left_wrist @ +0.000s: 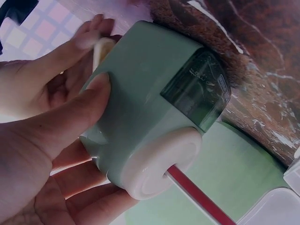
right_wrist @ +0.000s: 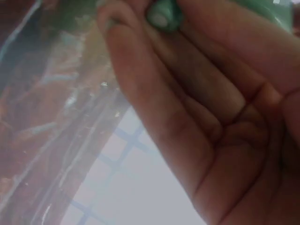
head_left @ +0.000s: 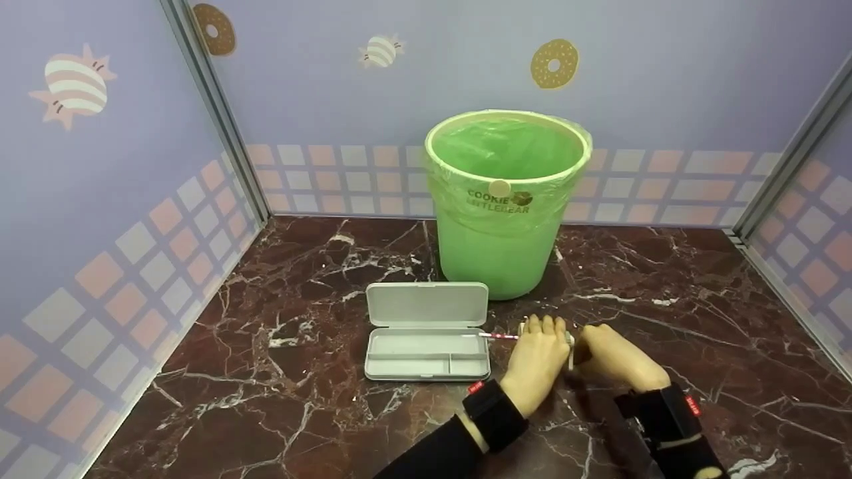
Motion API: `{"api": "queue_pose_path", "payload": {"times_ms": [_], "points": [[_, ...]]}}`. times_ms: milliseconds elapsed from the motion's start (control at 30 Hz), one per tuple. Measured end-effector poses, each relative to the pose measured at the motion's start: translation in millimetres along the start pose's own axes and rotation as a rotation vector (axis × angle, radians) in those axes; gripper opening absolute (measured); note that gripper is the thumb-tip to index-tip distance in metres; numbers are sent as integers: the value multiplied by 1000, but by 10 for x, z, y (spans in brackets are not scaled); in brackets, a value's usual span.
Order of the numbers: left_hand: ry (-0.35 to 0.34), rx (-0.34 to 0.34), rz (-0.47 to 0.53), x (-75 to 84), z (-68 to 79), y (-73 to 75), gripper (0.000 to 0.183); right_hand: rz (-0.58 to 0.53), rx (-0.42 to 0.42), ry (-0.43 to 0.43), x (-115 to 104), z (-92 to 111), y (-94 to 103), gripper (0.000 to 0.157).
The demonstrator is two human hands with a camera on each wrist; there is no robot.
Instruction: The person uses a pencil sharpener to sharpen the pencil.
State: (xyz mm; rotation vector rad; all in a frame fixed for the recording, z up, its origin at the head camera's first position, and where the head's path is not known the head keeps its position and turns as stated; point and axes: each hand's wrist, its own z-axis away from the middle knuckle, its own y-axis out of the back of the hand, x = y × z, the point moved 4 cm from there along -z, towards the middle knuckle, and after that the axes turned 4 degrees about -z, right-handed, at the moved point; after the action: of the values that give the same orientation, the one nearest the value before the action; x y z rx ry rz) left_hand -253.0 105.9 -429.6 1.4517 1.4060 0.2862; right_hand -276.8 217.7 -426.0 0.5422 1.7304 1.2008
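My left hand (head_left: 538, 362) grips a green crank pencil sharpener (left_wrist: 136, 89), its thumb on one side and fingers beneath. A red-and-white pencil (left_wrist: 199, 194) sticks out of the sharpener's round pale front; in the head view it points left toward the pencil case. Set into the body is a dark see-through shavings window (left_wrist: 199, 89). Just right of the sharpener, my right hand (head_left: 619, 356) has its fingers curled at the pale crank arm (left_wrist: 100, 51). The right wrist view shows the crank's green knob (right_wrist: 165, 16) pinched between the fingers.
A pale grey pencil case (head_left: 406, 342) lies with its lid up, left of my hands. Behind it stands a green trash bin (head_left: 499, 253) lined with a clear bag. Patterned panels (head_left: 319, 80) border the dark marbled tabletop (head_left: 266, 399).
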Motion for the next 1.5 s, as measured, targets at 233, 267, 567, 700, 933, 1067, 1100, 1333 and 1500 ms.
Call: {"api": "queue_pose_path", "payload": {"times_ms": [233, 267, 567, 700, 933, 1067, 1100, 1333, 1500], "points": [[9, 16, -15, -16, 5, 5, 38, 31, 11, 92, -131, 35, 117, 16], [10, 17, -17, -17, 6, 4, 38, 38, 18, 102, -144, 40, 134, 18], [1, -14, -9, -18, -5, -14, 38, 11, 32, 116, -219, 68, 264, 23], [-3, -12, -11, -22, -8, -20, 38, 20, 67, 121, -253, 76, 315, 23], [4, -21, -16, -27, -9, -17, 38, 90, 187, 143, -270, 60, 369, 17], [-2, -37, -11, -25, -7, -5, 38, 126, 243, 112, -277, 52, 379, 15], [-2, -35, -11, -25, -7, -1, 38, 130, 259, 94, -279, 49, 381, 15], [3, -10, -19, -7, 0, 10, 38, 149, 419, -12, -274, 17, 350, 15], [2, -7, -15, 13, -6, 11, 38, 158, 524, -24, -198, -6, 265, 15]]}}
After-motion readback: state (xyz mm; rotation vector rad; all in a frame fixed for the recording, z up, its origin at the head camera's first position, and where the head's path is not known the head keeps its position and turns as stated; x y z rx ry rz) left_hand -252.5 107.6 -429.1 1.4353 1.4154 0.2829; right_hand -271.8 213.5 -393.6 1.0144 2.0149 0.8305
